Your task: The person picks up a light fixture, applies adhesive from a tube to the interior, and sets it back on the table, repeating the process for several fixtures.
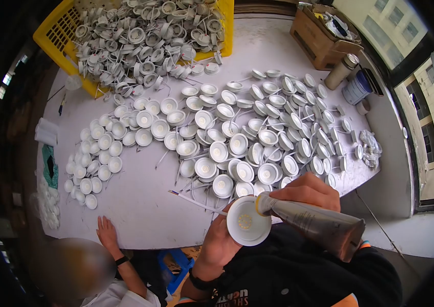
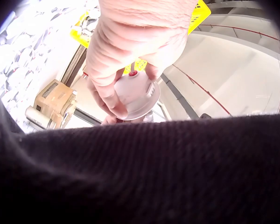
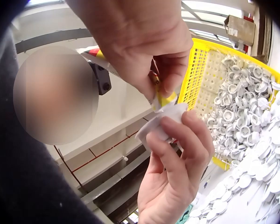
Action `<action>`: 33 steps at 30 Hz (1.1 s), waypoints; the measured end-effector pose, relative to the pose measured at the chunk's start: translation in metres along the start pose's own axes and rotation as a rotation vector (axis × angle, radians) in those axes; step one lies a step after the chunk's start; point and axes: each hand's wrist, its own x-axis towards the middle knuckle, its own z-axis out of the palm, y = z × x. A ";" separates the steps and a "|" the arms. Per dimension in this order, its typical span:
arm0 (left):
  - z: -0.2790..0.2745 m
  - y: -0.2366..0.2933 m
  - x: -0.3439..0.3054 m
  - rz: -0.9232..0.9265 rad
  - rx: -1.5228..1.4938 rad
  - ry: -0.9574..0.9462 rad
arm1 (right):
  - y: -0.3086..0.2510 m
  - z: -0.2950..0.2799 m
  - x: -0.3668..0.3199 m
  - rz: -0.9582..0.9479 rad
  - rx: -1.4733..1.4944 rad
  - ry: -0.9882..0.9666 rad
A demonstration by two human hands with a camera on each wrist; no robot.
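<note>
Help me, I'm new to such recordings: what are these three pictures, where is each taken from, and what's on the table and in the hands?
No machine here: a person works with bare hands. The wide picture comes from a camera on their head, looking down; the other two come from cameras on each wrist. The white table is covered with round white lamp fittings trailing wires; more fill a yellow crate; a cardboard box stands at the far right. The left hand holds one fitting; the right hand grips a grey tube, nozzle at the fitting's rim.
</note>
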 end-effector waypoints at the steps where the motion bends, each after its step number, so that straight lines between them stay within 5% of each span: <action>1: -0.001 0.000 0.000 0.022 0.010 0.017 | -0.005 -0.005 0.001 0.110 0.059 -0.063; 2: -0.001 0.000 -0.001 0.043 0.020 0.035 | -0.009 -0.009 0.001 0.220 0.119 -0.126; 9: -0.006 -0.001 -0.003 0.064 -0.043 0.070 | -0.002 -0.011 -0.008 0.203 0.215 -0.316; 13: -0.008 -0.005 -0.001 0.063 -0.096 0.043 | -0.010 0.000 0.008 0.126 0.520 -0.115; 19: -0.019 -0.014 0.001 0.009 -0.035 0.051 | -0.003 0.014 0.013 0.140 0.126 -0.213; 22: -0.013 -0.011 0.002 0.034 -0.034 0.085 | -0.006 0.021 0.010 0.415 0.453 0.007; 28: -0.033 0.014 -0.003 0.109 -0.087 0.162 | 0.003 0.031 0.000 0.688 0.753 0.124; 31: -0.086 0.026 -0.014 0.224 0.126 0.346 | 0.004 0.039 -0.002 0.767 0.789 0.141; 33: -0.133 0.033 -0.025 0.248 0.400 0.717 | 0.006 0.044 -0.004 0.743 0.823 0.128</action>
